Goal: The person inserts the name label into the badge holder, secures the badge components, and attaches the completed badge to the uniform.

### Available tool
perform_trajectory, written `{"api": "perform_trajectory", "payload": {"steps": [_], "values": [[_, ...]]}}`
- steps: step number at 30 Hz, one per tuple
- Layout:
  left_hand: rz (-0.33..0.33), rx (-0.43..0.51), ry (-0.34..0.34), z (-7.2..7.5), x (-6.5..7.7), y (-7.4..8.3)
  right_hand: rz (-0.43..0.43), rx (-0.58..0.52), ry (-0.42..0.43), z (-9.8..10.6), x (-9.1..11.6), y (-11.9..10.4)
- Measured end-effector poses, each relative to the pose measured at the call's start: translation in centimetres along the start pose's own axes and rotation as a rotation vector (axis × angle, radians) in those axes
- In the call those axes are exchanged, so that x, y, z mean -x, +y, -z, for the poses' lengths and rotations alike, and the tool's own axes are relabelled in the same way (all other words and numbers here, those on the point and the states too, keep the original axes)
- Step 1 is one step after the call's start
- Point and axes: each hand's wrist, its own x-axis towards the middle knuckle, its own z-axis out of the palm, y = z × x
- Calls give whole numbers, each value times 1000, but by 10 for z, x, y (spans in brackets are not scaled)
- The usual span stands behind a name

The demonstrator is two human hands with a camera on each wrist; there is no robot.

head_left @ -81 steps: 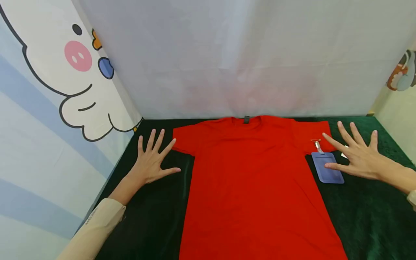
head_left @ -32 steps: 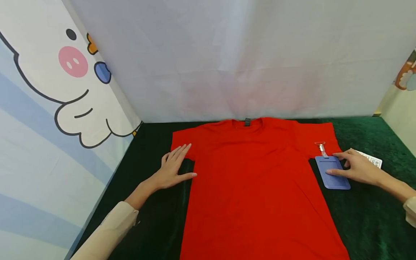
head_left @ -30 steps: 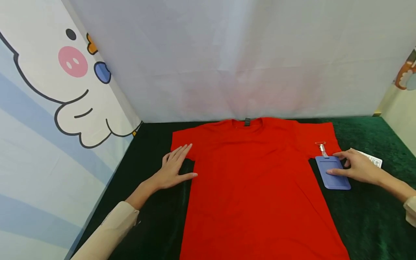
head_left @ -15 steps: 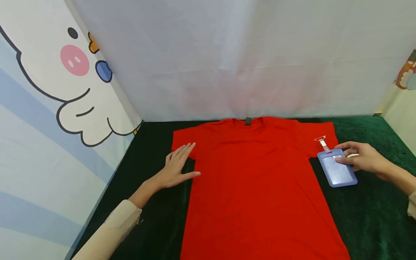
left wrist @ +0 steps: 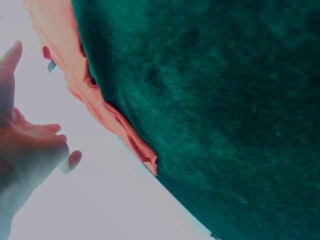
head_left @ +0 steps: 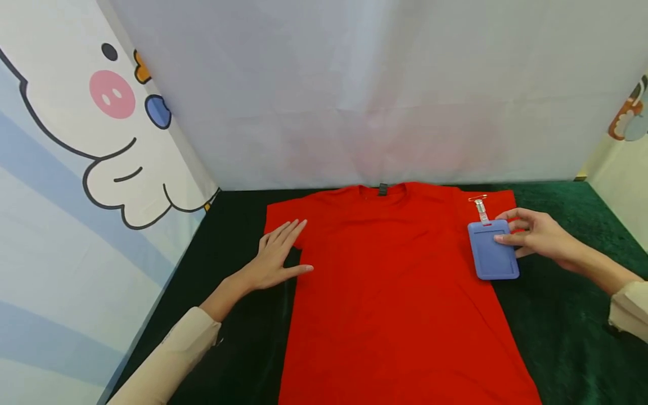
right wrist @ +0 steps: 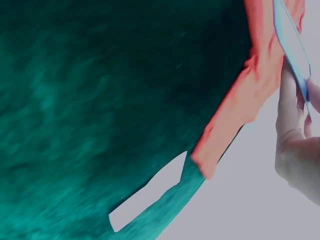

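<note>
My right hand (head_left: 541, 236) pinches a blue badge holder (head_left: 491, 253) by its right edge, thumb in front and fingers behind. A metal clip with a pin (head_left: 479, 208) tops the holder, which is raised over the shirt's right side. The right wrist view shows the badge holder (right wrist: 290, 45) edge-on between thumb and fingers. A red T-shirt (head_left: 395, 292) lies spread flat, neckline at the far side. Near its left sleeve is my left hand (head_left: 270, 259), fingers extended and thumb apart, holding nothing; whether it touches the cloth I cannot tell.
A dark green cloth (head_left: 572, 337) covers the table. On it, in the right wrist view, lies a white card (right wrist: 147, 195) near the shirt's sleeve; the head view does not show it. A pale curtain (head_left: 354, 101) stands behind, and a cartoon-printed panel (head_left: 61, 225) at left.
My right hand went from spread to pinching the badge holder, lifted it off the table and moved it left over the shirt. My left hand shifted slightly right, its fingers closer together.
</note>
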Motion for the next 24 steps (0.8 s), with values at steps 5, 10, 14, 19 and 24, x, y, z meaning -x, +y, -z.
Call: {"api": "perform_trajectory", "payload": {"steps": [5,10,14,19,24], "values": [[-17,12,6,0,-2,3,38,-55,-3,-14,-8,-19],[-30,0,3,2,-6,8,85,-149,-1,-33,-19,-39],[-50,-14,-1,3,-13,17,121,-206,10,-48,-25,-55],[-93,-20,-26,-1,-23,31,168,-223,38,-64,-28,-72],[-116,-1,-56,-7,-31,42,210,-270,17,-79,-28,-83]]}}
